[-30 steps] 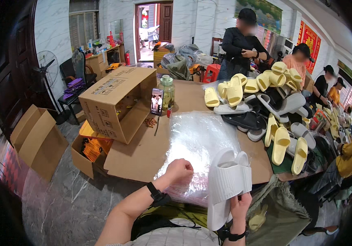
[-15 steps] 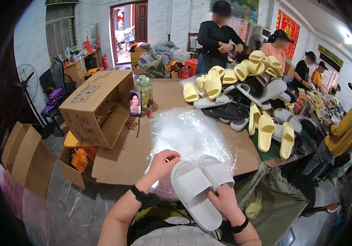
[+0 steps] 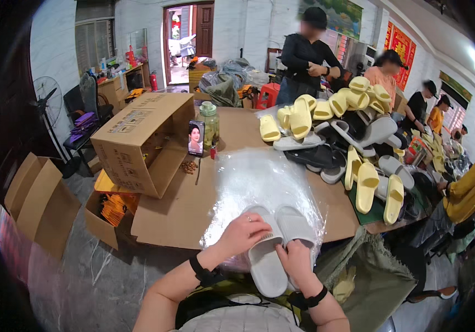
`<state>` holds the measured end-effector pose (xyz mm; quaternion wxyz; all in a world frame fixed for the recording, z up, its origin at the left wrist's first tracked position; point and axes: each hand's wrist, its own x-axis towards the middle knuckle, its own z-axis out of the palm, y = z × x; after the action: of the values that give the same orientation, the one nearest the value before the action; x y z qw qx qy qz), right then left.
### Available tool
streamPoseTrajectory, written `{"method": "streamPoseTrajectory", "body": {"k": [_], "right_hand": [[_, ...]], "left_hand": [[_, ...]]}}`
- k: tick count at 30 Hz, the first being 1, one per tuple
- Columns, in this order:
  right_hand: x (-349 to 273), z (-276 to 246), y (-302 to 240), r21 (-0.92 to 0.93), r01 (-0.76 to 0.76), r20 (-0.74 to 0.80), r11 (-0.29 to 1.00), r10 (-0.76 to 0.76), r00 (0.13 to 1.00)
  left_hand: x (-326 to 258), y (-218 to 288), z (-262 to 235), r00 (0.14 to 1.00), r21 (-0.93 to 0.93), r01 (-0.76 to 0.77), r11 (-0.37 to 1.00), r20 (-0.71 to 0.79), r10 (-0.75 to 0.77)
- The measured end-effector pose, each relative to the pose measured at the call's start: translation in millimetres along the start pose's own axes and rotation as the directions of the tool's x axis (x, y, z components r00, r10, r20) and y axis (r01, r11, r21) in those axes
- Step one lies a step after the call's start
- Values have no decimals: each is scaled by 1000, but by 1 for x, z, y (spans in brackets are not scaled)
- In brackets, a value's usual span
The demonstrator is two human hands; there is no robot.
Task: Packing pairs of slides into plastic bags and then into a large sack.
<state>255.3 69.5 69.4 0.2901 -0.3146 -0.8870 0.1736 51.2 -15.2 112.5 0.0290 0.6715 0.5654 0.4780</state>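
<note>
A pair of light grey slide slippers lies side by side in front of me, toes pointing away, over the near end of a stack of clear plastic bags (image 3: 257,174). My left hand (image 3: 246,232) is closed over the strap of the left slipper (image 3: 269,272), covering most of it. With its fingers inside the foot opening, my right hand (image 3: 298,260) grips the right slipper (image 3: 295,222). Its thumb is close to the left slipper's inner edge. Part of the right slipper's heel is hidden behind that hand.
At the right, yellow, grey and black slippers (image 3: 334,135) form a heap. A cardboard box (image 3: 132,146) lies open on its side at the left, near a propped phone (image 3: 196,137) and a glass jar (image 3: 209,124). Green cloth (image 3: 373,276) hangs at the near right. Several co-workers stand beyond.
The slippers have turned from a slant to nearly straight, lower over the bags. My left hand has moved from beside the left slipper's toe onto its strap. The view has shifted slightly.
</note>
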Motion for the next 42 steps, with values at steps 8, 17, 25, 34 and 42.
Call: {"method": "streamPoseTrajectory", "body": {"k": [8,17,25,34,42], "right_hand": [[21,18,-11,-5,-89,68,996,89,994],[38,41,-2,-265,79,107,961,-52,993],[74,49,-7,-212,-103,115,972,130,985],[110,66,26,-55,7,-201,998,-18,979],[28,10,-31,-51,249,47,967,-247,968]], "left_hand": [[-8,9,-9,998,-66,3,998,55,1],[-12,14,-4,994,-93,26,995,110,-16],[-21,21,4,974,-302,119,946,220,-52],[-27,8,-6,972,-261,135,956,220,-77],[-34,-26,-18,972,-97,161,982,-156,-175]]}}
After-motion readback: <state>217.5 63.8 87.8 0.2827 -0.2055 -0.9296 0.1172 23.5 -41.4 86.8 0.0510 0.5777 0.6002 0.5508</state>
